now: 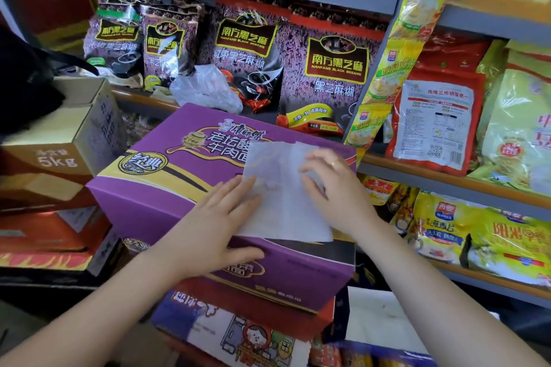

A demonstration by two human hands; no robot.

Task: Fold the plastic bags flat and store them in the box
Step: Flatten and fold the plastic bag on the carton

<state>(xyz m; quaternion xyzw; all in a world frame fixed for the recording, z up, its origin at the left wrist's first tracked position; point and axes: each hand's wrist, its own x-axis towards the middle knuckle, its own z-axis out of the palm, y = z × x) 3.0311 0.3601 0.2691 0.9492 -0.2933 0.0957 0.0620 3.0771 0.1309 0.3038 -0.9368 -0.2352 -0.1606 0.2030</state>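
Atop the purple box [155,188], left hand [222,219] and right hand [331,185], fingers spread, palms-down on the plastic bag [283,188].

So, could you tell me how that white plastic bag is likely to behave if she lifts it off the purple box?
The plastic bag looks thin and translucent, so it would probably droop. Its near edge overhangs the purple box, so it may slide once the left hand and right hand lift.
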